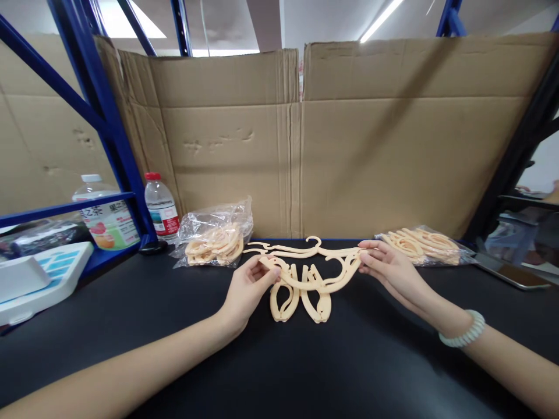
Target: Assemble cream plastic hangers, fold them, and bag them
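Note:
Between my two hands a cream plastic folding hanger (310, 285) is held up by its ends, its arms partly bent upward and its hook showing at the right. My left hand (253, 285) pinches one end between thumb and fingers. At the other end, my right hand (388, 267) grips with its fingertips. Two folded hangers (283, 311) lie on the black table just below and behind it. Farther back, spread hangers (315, 247) lie with their hooks pointing up and left, partly hidden behind the held one.
Clear bags of folded hangers stand at the back left (213, 241) and back right (421, 244). A red-capped water bottle (161, 209) is beside the blue frame (126, 169). A phone-like flat object (515, 272) lies at right. Cardboard (244, 157) walls the table's back edge.

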Motion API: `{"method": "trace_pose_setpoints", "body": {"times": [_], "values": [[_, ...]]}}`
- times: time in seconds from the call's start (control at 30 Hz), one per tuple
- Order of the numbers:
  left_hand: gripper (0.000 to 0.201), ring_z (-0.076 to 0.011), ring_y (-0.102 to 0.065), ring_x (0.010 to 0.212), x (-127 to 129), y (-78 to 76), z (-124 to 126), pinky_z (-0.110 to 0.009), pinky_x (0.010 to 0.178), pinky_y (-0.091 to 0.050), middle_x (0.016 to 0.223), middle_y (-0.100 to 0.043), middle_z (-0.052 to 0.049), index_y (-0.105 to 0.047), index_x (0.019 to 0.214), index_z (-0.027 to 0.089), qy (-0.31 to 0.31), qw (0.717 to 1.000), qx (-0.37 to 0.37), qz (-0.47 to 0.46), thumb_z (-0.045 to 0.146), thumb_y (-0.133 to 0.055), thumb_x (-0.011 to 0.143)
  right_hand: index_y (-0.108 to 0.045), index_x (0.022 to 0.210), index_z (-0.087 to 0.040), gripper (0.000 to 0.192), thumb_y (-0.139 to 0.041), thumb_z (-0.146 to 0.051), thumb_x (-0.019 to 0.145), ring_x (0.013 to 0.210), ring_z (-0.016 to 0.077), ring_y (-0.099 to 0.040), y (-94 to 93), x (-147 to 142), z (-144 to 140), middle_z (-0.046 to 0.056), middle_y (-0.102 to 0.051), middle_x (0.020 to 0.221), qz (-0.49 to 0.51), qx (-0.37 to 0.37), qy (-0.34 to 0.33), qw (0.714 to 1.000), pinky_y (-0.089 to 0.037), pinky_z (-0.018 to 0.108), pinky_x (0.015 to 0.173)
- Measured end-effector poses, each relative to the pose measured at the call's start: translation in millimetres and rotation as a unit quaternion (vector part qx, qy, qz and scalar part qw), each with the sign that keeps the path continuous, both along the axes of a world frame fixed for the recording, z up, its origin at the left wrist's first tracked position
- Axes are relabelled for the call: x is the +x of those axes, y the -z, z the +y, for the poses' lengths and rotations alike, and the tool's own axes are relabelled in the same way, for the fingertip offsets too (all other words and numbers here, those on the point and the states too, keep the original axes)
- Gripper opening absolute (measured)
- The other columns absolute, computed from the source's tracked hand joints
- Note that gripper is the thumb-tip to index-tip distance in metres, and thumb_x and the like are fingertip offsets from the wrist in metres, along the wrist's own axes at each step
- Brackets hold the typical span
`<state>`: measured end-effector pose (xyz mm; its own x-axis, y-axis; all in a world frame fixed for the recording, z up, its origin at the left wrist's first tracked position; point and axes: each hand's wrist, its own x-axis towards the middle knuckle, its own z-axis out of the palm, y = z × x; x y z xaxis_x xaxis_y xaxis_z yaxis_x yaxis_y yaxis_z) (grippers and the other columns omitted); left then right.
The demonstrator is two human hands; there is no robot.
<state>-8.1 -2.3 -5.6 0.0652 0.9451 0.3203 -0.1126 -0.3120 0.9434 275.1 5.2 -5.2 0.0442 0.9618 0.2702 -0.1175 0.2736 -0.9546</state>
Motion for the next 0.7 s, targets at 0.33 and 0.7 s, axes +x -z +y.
{"method": "trace_pose_setpoints", "body": {"times": [0.33,0.7], "values": [[0.023,-0.0110,-0.060,0.069,8.8,-1.2,-12.6,-0.021,0.064,-0.051,0.081,-0.067,-0.002,-0.064,0.087,0.014,0.047,0.999,0.001,0.016,0.030,-0.074,0.075,-0.069,0.090,-0.017,0.024,-0.072,-0.037,0.077,0.081,0.0155,-0.064,-3.6,-26.2,-22.4,0.005,-0.069,0.089,-0.109,0.023,-0.185,0.976,-0.053,0.031,0.079],[0.032,-0.0211,-0.065,0.093,8.6,-0.4,-13.4,-0.033,0.087,-0.053,0.101,-0.070,-0.008,-0.065,0.099,0.015,0.067,0.997,0.014,0.036,0.030,-0.075,0.073,-0.064,0.120,-0.028,0.036,-0.064,-0.037,0.085,0.127,0.0242,-0.046,-11.7,-36.6,-38.7,0.007,-0.057,0.130,-0.221,0.094,-0.258,0.936,-0.037,0.044,0.107]]}}
